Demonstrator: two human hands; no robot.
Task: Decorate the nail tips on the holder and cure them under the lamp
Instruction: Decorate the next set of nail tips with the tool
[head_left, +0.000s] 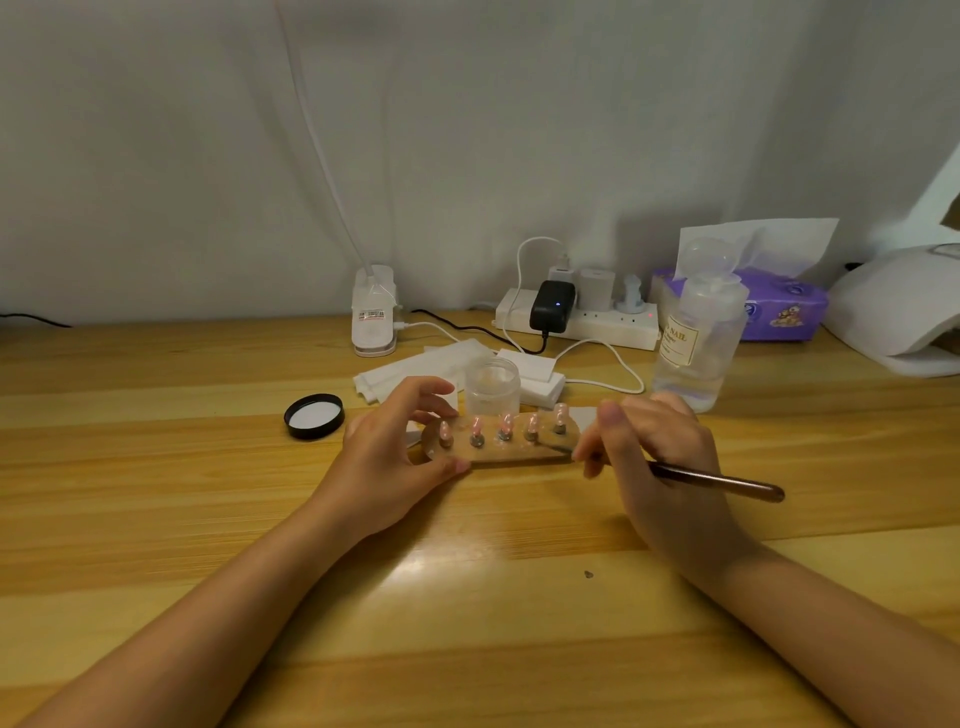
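Wooden oblong holder (498, 453) with five pink nail tips (505, 425): left hand (400, 441) pinches its left end; right hand (649, 447) grips brown-handled brush (717, 480) at right tip. Risk: a slip smears wet tips.

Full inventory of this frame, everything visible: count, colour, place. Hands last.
nail tips: 5, pink, upright in a row on the holder
holder: 1, tan, table centre
brush: 1, brown handle, tip at the holder's right end
jar: 1, clear, open, behind holder
lid: 1, black, white inside, left of holder
pads: white stack, behind jar
bottle: 1, clear, right of jar
power strip: 1, white, by wall
tissue pack: 1, purple, back right
lamp: 1, white, far right
table: 1, wooden
left hand: holds the holder's left end
right hand: grips brush
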